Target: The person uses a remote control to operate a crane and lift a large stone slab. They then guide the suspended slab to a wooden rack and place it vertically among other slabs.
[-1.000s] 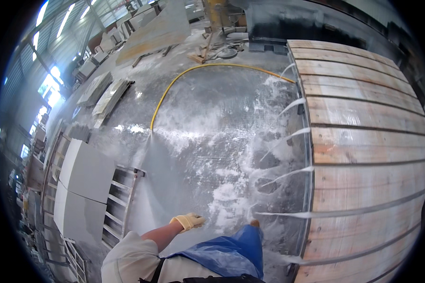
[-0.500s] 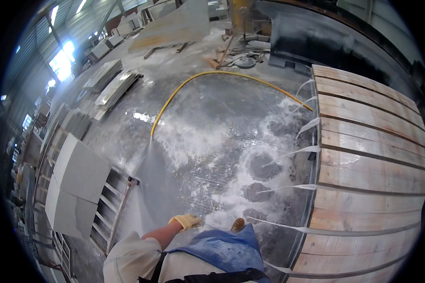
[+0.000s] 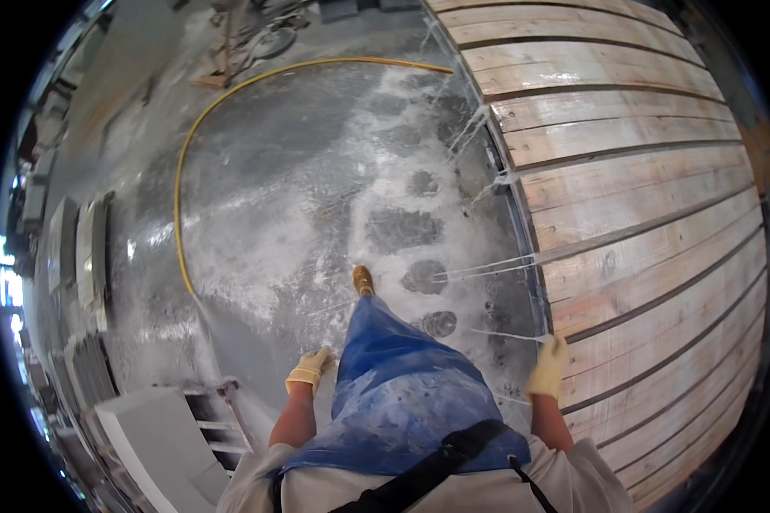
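Both hands wear pale yellow work gloves. My left hand (image 3: 310, 368) hangs low in front of the body, its fingers loosely stretched, holding nothing. At the edge of a wet wooden plank platform (image 3: 633, 197), my right hand (image 3: 549, 368) has its fingers extended and nothing visible in it; whether it touches the planks I cannot tell. Thin streams of water (image 3: 496, 267) run off the gaps between planks onto the floor. A blue apron (image 3: 411, 385) covers my front, and one brown boot (image 3: 363, 280) shows ahead of it.
A yellow hose (image 3: 178, 179) curves over the wet concrete floor (image 3: 274, 154), water spraying from its near end. White stone blocks (image 3: 150, 436) rest on a metal rack (image 3: 231, 398) at lower left. Stacked slabs (image 3: 92, 261) lie farther left; scrap (image 3: 269, 41) lies at the back.
I have advanced alongside the platform and the view has tilted down. My right hand has come into view at the platform's edge. The hose and rack now appear farther left.
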A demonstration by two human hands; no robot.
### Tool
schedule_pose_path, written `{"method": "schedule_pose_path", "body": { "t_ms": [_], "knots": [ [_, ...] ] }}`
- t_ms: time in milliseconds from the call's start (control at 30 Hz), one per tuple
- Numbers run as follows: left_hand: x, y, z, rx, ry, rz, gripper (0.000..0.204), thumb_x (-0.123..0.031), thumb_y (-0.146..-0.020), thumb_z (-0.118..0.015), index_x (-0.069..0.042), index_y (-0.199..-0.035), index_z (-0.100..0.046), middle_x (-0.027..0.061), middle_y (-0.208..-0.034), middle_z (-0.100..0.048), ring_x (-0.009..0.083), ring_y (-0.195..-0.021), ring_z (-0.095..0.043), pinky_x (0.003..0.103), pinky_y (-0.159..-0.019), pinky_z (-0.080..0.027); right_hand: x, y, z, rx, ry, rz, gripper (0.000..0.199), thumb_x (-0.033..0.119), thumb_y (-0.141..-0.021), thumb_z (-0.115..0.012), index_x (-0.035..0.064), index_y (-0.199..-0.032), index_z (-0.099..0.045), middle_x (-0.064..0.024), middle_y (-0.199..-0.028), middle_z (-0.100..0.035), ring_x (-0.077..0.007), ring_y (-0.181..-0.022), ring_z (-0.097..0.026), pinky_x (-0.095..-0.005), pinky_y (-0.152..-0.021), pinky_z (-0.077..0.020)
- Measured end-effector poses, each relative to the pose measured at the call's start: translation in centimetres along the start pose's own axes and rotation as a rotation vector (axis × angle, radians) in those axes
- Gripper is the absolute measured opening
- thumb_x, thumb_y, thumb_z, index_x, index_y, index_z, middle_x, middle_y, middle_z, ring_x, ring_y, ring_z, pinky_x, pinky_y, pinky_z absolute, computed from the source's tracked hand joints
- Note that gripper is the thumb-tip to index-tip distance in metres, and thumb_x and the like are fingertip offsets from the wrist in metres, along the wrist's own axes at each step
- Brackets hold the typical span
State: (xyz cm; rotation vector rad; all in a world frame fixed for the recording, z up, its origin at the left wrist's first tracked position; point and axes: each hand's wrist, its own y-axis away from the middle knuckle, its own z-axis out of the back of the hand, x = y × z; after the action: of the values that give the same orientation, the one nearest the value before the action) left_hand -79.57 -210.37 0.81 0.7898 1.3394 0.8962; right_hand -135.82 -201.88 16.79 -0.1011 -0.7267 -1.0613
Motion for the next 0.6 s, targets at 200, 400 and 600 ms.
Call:
{"method": "schedule_pose_path", "body": {
  "t_ms": [200, 400, 600],
  "knots": [
    [-9.3, -10.5, 7.2, -0.013, -0.093, 0.006, 0.044, -0.04, -0.096, -0.073, 0.001, -0.112, -0.073, 0.0141, -0.103, -0.077, 0.0255, -0.089, -0.075, 0.036, -0.077, -0.061, 13.9, -5.1, -14.0, 0.342, 0.204, 0.209, 0.062, 0.042, -0.102, -0.058, -0.0072, -0.141, -0.056, -0.0308, -0.14, -0.06, -0.042, -0.131, -0.058, -0.0451, -0.113, -0.0434],
    [-22.0, -10.8, 6.5, -0.061, 0.033, -0.054, 0.044, -0.04, -0.095, -0.074, 0.002, -0.108, -0.075, 0.0112, -0.097, -0.076, 0.019, -0.085, -0.073, 0.032, -0.075, -0.059, 21.4, -14.8, -23.3, 0.377, 0.665, 0.583, 0.055, 0.047, -0.098, -0.06, -0.0015, -0.12, -0.07, -0.0262, -0.123, -0.069, -0.0374, -0.12, -0.065, -0.0469, -0.106, -0.0476],
    [-26.1, -9.7, 3.5, -0.132, 0.144, 0.031, 0.046, -0.04, -0.095, -0.075, 0.003, -0.113, -0.074, 0.0104, -0.094, -0.077, 0.0188, -0.081, -0.073, 0.031, -0.074, -0.06, 31.6, -26.4, -29.9, 0.673, 1.217, 1.003, 0.04, 0.042, -0.095, -0.064, 0.0076, -0.112, -0.077, -0.0164, -0.114, -0.076, -0.0338, -0.12, -0.065, -0.0493, -0.112, -0.0411]
  ]
}}
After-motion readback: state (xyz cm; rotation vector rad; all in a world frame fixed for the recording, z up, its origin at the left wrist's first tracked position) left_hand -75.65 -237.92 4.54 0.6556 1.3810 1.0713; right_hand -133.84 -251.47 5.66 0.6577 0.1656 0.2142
